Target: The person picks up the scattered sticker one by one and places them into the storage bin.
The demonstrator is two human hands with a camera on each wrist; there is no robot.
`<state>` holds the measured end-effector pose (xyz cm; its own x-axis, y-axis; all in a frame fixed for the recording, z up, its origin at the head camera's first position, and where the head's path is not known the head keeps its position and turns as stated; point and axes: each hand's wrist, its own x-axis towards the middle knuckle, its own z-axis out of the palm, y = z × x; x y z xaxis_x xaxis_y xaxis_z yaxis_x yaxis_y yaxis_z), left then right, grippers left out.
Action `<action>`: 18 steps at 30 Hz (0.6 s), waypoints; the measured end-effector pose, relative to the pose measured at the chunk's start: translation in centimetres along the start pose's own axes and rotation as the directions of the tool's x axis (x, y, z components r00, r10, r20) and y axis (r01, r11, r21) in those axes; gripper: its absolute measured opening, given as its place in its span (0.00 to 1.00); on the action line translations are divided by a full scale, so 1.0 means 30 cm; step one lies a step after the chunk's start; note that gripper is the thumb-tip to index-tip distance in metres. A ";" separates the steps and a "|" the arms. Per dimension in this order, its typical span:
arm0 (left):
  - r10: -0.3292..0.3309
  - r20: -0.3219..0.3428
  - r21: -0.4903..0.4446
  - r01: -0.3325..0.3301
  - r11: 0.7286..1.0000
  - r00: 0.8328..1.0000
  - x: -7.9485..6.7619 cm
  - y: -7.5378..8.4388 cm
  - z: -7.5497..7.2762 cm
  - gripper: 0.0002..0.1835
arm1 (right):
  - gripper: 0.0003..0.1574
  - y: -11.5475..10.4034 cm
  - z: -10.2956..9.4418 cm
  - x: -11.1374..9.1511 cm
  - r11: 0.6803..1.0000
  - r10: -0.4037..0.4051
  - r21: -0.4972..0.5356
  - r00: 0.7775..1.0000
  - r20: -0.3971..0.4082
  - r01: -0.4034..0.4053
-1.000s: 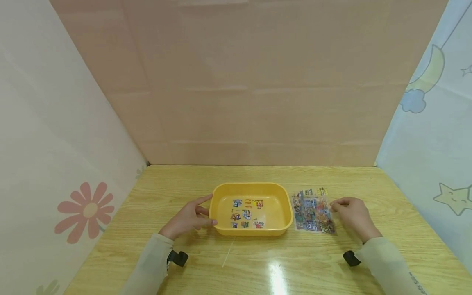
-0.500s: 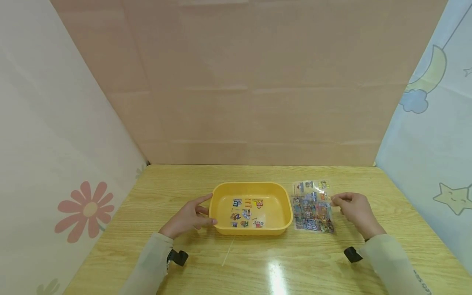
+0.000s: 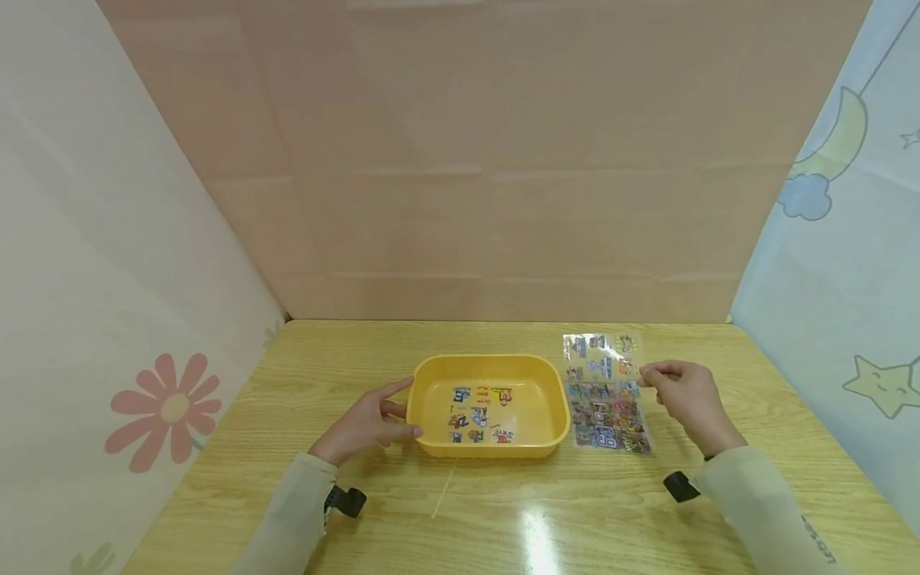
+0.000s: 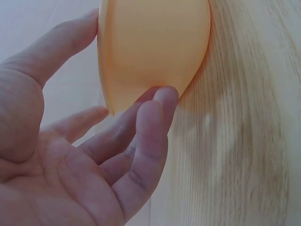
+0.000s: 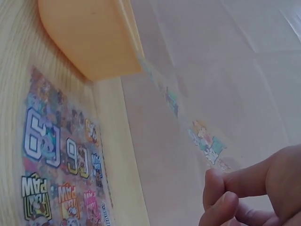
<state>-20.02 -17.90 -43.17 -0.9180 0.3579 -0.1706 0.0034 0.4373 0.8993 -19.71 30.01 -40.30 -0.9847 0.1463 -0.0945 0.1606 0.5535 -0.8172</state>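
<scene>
While the left hand point(image 3: 368, 427), fingers apart, touches the yellow tray point(image 3: 496, 452), probably to steady it, the right hand point(image 3: 686, 397) pinches the clear sheet point(image 3: 595, 357) beside the tray, apparently to hold it raised above the patterned sheet point(image 3: 609, 422).

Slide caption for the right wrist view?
Right hand pinching a clear sticker sheet; more stickers lie beside the yellow tray.

Left grip point(image 3: 366, 426): fingers point(image 4: 151, 136) spread | right grip point(image 3: 690, 401): pinching | forearms point(image 3: 291, 515): forward, well apart
</scene>
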 end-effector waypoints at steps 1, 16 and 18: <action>-0.001 0.002 -0.001 0.001 1.000 1.000 -0.001 0.002 -0.001 0.51 | 0.34 -0.003 -0.001 0.000 1.000 0.001 0.003 1.000 -0.002 -0.001; 0.007 0.021 -0.014 -0.007 1.000 1.000 0.001 -0.007 -0.001 0.52 | 0.32 -0.043 -0.021 -0.001 0.999 -0.033 0.039 0.999 -0.032 0.034; 0.015 0.027 -0.018 -0.014 1.000 1.000 -0.001 -0.007 -0.002 0.52 | 0.33 -0.052 -0.018 -0.001 0.999 -0.033 0.039 0.999 -0.028 0.034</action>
<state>-20.04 -18.07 -43.34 -0.9069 0.3864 -0.1680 0.0095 0.4174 0.9087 -19.88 29.58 -38.71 -0.9873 0.1504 -0.0515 0.1240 0.5258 -0.8415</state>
